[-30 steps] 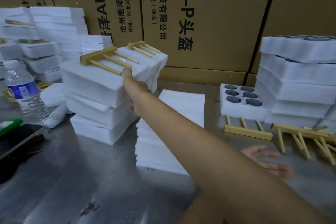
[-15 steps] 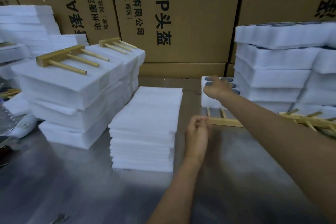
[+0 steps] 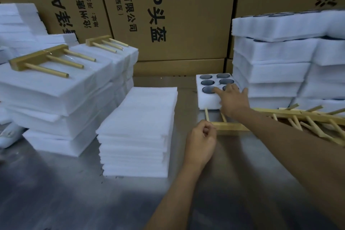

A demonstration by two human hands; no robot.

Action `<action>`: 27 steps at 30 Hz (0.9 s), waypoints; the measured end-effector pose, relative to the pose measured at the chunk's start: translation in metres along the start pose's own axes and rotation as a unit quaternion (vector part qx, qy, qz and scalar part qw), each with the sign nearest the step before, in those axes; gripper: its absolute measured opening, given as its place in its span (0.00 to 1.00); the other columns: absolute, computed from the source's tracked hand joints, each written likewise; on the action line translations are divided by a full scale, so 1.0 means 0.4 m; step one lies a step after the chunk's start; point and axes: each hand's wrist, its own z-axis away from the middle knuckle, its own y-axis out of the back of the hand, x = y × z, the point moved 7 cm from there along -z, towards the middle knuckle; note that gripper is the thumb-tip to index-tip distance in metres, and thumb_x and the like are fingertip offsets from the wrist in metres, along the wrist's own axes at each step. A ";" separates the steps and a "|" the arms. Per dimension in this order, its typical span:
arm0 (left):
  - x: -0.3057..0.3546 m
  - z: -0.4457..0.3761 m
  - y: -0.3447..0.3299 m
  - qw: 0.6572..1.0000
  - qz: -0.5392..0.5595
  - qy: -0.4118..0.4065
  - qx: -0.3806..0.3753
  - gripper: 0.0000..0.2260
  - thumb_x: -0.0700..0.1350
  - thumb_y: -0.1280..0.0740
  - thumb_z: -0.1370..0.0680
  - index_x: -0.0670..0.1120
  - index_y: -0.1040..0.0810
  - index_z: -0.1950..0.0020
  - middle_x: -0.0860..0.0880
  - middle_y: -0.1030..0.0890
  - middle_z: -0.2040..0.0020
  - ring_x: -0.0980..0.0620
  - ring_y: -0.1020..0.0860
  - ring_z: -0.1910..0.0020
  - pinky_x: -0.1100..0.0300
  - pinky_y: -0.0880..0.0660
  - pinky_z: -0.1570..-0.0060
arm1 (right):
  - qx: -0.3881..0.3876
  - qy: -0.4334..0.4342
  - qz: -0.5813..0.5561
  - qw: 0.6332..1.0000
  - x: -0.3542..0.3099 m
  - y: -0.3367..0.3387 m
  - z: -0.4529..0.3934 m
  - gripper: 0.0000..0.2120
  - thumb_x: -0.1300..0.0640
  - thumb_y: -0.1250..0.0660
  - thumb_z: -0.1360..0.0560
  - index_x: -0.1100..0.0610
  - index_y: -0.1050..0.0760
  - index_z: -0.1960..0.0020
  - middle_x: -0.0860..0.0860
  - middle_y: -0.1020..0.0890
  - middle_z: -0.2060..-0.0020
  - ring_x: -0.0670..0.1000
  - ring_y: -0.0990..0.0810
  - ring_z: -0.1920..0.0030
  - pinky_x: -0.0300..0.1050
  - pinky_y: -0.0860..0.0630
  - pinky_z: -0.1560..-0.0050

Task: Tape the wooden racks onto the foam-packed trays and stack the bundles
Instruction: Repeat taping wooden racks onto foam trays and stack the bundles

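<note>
A white foam tray (image 3: 207, 101) with several dark round items in its holes lies on the metal table. My right hand (image 3: 232, 100) rests on its near right part, fingers spread and straight. Just in front of the tray lies a wooden rack (image 3: 231, 126) with its pegs pointing away from me. My left hand (image 3: 200, 142) has its fingers curled and pinches the rack's left end. At the left stand stacked foam bundles (image 3: 56, 89), the top ones with a taped rack (image 3: 43, 59) on them.
A pile of thin foam sheets (image 3: 141, 117) sits mid-table, left of my hands. Unbundled foam trays (image 3: 270, 73) are stacked at the right, with loose wooden racks (image 3: 317, 117) in front. Big cartons (image 3: 186, 15) wall off the back. Bare steel table (image 3: 74, 192) lies near me.
My left hand left the stacked bundles at the left and came to the rack's left end. My right hand moved up from the table onto the foam tray. The view swung right.
</note>
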 end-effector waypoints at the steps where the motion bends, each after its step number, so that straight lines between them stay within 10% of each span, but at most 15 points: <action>1: -0.002 -0.002 0.001 1.000 0.003 0.000 0.001 0.06 0.42 0.38 0.21 0.46 0.21 0.53 0.48 0.20 0.61 0.44 0.20 0.55 0.47 0.20 0.49 | 0.032 0.012 -0.001 0.999 -0.001 0.019 0.018 0.31 0.56 0.32 0.27 0.40 0.40 0.29 0.54 0.30 0.37 0.56 0.35 0.33 0.59 0.38 0.39; 11: -0.024 -0.009 0.026 0.991 0.116 0.048 0.053 0.13 0.36 0.44 0.19 0.49 0.26 0.57 0.47 0.20 0.65 0.49 0.23 0.66 0.50 0.25 0.56 | 0.242 0.057 -0.101 0.963 -0.003 0.334 0.335 0.28 0.60 0.31 0.32 0.41 0.31 0.36 0.51 0.26 0.45 0.53 0.33 0.44 0.49 0.45 0.55; 18: -0.015 0.012 0.055 0.975 0.178 0.108 0.081 0.17 0.52 0.48 0.16 0.44 0.24 0.47 0.43 0.19 0.58 0.46 0.22 0.62 0.57 0.29 0.66 | 0.103 0.064 -0.084 0.989 0.031 0.308 0.658 0.30 0.58 0.30 0.32 0.37 0.31 0.35 0.48 0.27 0.44 0.51 0.32 0.42 0.49 0.42 0.53; 27: 0.027 0.041 0.025 0.986 0.155 0.060 0.017 0.10 0.43 0.41 0.18 0.40 0.23 0.45 0.39 0.16 0.50 0.48 0.19 0.58 0.65 0.24 0.63 | 0.061 0.051 -0.108 0.991 0.044 0.228 0.833 0.31 0.57 0.25 0.39 0.40 0.26 0.38 0.47 0.24 0.54 0.52 0.22 0.51 0.47 0.32 0.60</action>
